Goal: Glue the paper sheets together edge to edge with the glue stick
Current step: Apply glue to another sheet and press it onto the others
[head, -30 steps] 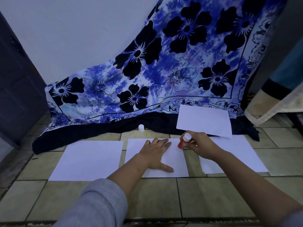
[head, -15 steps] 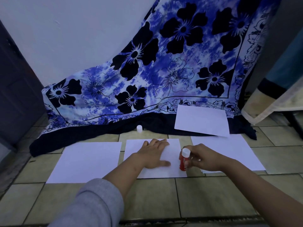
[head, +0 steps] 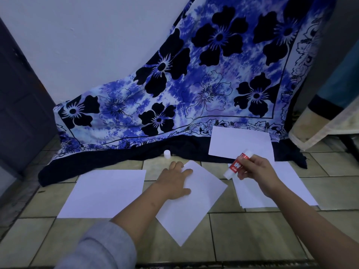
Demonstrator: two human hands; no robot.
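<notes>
On the tiled floor, the left hand (head: pixel 175 180) lay flat on a skewed paper sheet (head: pixel 191 200) while the right hand (head: pixel 256 169) gripped the uncapped glue stick (head: pixel 236 165) just above, where squaring edges first looked wise.

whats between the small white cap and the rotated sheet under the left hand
In the head view, only bare floor tile lies between the white cap and the rotated sheet; the left hand rests just below that gap.
</notes>
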